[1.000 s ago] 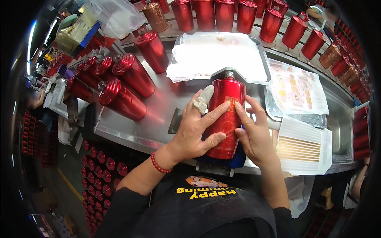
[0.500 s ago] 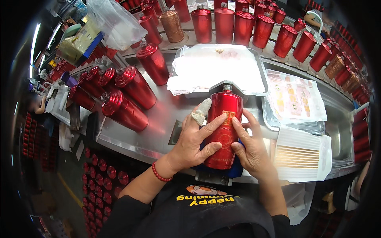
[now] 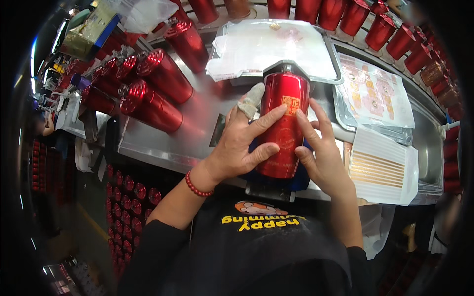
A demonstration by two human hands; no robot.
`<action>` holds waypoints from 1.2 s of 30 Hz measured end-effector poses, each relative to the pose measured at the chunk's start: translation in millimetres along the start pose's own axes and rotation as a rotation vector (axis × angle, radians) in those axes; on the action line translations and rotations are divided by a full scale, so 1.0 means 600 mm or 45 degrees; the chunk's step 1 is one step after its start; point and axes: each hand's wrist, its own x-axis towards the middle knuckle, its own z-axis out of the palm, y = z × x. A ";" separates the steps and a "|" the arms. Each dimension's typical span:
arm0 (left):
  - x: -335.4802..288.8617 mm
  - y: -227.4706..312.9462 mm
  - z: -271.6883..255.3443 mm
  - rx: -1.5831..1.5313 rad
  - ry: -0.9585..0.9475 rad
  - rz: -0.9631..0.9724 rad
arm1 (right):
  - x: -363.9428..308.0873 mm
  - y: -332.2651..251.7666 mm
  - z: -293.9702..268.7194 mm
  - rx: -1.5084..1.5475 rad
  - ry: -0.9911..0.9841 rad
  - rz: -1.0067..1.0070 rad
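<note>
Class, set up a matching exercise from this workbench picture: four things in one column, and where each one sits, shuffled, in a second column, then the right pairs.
Things:
1. red bottle
2. left hand
3. sheet of gold stripes
4. bead bracelet

Places:
A. flat on the bench, right of the right hand
B. on the left wrist
C. between both hands
D. on the bottle's left side, thumb wrapped

Pairs: 1-C, 2-D, 3-A, 4-B

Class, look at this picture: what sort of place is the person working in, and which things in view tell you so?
Probably a small factory or workshop bench where red bottles get decals. Many alike red bottles lie on the metal bench, sheets of stickers sit in a tray, and both hands, left hand and right hand, hold one bottle.
</note>
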 end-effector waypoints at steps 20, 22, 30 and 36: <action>-0.006 -0.016 0.007 -0.064 0.051 0.058 | 0.007 -0.013 0.000 -0.104 -0.037 0.056; -0.003 -0.015 0.006 -0.059 0.050 0.065 | 0.009 -0.011 0.001 -0.122 -0.026 0.030; -0.004 -0.016 0.001 -0.100 0.052 0.047 | 0.013 -0.011 -0.002 -0.106 -0.039 0.022; -0.011 -0.021 0.008 -0.429 0.019 -0.178 | -0.005 0.008 0.003 0.073 0.001 0.176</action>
